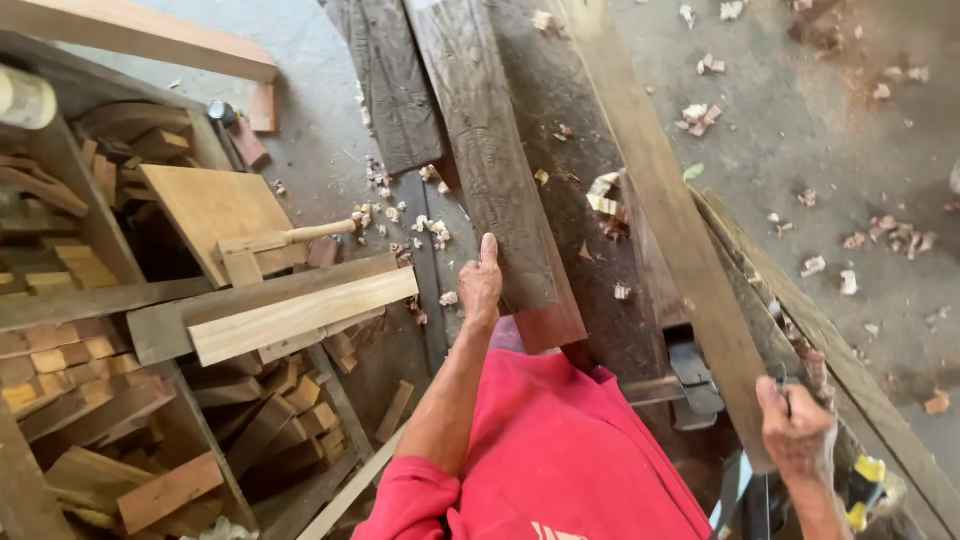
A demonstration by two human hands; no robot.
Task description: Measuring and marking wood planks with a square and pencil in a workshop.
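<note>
My left hand (481, 285) grips the near left edge of a dark weathered plank (490, 150) that runs away from me across the floor. A reddish board end (555, 320) pokes out under that plank. My right hand (795, 425) holds the near end of a long brown board (660, 200), which slants from top centre down to the lower right. My red shirt fills the bottom centre.
Another dark plank (392, 80) lies to the left. A pale board (300, 315) and a wooden mallet (285, 245) rest on stacked offcuts (90, 400) at left. Wood shavings (885, 235) dot the concrete floor. A yellow-black tool (865, 485) sits at the lower right.
</note>
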